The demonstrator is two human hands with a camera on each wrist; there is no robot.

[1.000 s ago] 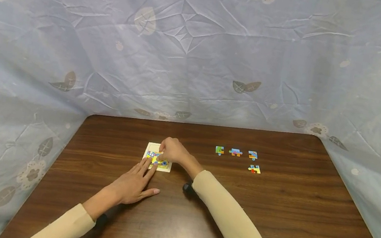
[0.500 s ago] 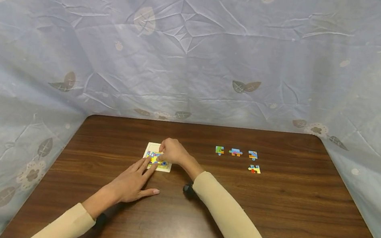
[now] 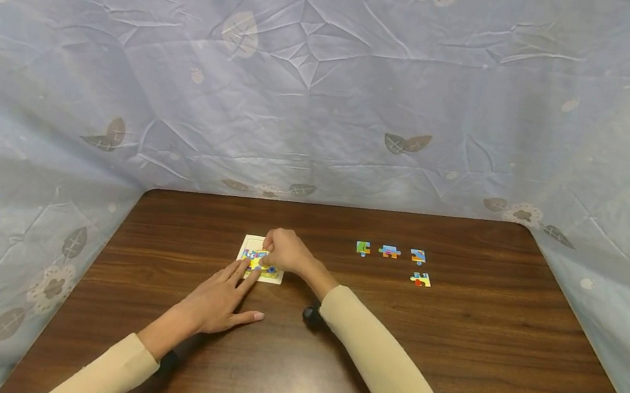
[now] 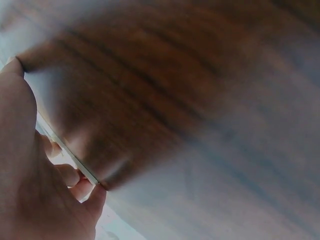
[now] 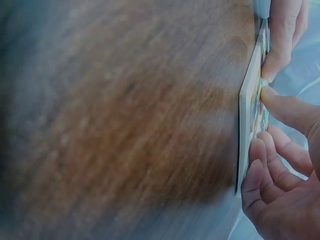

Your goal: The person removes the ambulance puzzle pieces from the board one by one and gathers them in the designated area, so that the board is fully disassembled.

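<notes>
A small puzzle board [image 3: 253, 241] with a pale frame lies on the table, partly filled with yellow and blue picture pieces. My left hand [image 3: 213, 305] rests across its lower left side, fingers stretched out and fingertips on the board. Over the board's right side, my right hand [image 3: 286, 251] bends its fingers down. In the right wrist view, the thumb and index finger of my right hand [image 5: 287, 162] pinch a puzzle piece [image 5: 264, 120] at the board's surface; the fingers hide most of it. The left wrist view shows the left fingers [image 4: 70, 175] along the board's edge.
Several loose puzzle pieces lie right of the board: a green one [image 3: 363, 248], a blue and pink one [image 3: 389, 252], a blue and orange one [image 3: 418, 256] and a yellow and red one [image 3: 421, 279]. A patterned curtain [image 3: 330, 91] encloses the brown table [image 3: 480, 354].
Hardly anything differs. Both hands stay on the board with only slight shifts, and the loose pieces lie where they were.
</notes>
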